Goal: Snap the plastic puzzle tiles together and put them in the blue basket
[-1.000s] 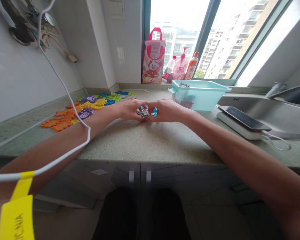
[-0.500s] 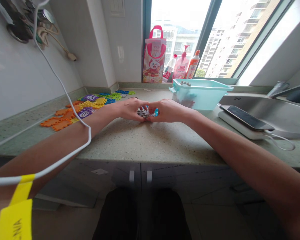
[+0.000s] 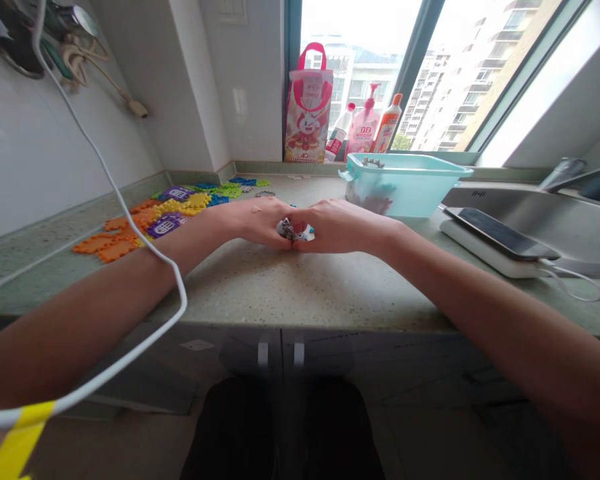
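The counter (image 3: 290, 293) extends from the fingers (image 3: 280, 242) to its front edge on their near side; a teal tub (image 3: 410, 192) stands to their right, coloured toothed pieces (image 3: 167, 225) to their left. Left hand (image 3: 263, 219) and right hand (image 3: 340, 227) meet, fingers curled around a small grey-and-white object (image 3: 287, 230) touched with blue, partly hidden between them. The surface is pale, speckled; a window (image 3: 411, 57) rises beyond.
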### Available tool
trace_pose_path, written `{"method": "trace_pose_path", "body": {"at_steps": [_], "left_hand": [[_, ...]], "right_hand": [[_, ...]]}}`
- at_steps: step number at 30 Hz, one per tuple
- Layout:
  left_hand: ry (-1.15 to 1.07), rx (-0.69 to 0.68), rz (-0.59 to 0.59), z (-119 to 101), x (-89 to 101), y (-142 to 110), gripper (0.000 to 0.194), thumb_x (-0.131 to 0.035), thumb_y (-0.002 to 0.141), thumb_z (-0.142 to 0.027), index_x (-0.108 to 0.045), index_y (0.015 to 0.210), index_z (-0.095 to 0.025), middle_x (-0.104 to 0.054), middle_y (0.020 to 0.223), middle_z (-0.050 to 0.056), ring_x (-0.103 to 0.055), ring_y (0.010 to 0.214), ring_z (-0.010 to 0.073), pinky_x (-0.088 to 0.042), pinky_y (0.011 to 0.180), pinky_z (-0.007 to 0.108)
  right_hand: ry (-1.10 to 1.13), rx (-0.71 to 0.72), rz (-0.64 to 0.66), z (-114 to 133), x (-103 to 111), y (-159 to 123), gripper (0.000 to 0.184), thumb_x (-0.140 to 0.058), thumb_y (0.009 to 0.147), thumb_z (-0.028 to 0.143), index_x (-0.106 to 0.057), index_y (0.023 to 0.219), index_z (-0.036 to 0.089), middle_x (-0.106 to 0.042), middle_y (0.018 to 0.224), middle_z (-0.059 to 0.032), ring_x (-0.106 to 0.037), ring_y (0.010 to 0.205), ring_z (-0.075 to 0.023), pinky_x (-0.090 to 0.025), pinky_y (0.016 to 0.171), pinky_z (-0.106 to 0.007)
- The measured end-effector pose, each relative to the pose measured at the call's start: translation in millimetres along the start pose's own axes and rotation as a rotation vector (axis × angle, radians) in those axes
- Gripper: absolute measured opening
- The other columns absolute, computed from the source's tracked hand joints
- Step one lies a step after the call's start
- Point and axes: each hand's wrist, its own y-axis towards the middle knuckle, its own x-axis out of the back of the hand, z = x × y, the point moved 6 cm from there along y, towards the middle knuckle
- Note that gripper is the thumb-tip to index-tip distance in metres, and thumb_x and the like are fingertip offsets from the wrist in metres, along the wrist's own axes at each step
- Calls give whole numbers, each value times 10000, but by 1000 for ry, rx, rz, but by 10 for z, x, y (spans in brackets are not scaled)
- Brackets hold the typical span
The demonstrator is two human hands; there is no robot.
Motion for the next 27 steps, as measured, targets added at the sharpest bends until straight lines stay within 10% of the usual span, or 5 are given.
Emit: {"method": "trace_pose_path", "body": {"at_steps": [27], "left_hand": [[-350, -27, -189, 249, -72, 22, 674, -825, 784, -382, -638, 1414, -236, -805, 1229, 63, -776, 1085, 233, -584, 956, 322]], "right_hand": [[165, -25, -55, -316, -162, 129, 384, -761, 870, 429, -729, 1192, 223, -778, 938, -49, -663, 784, -204, -358, 696, -314]]}}
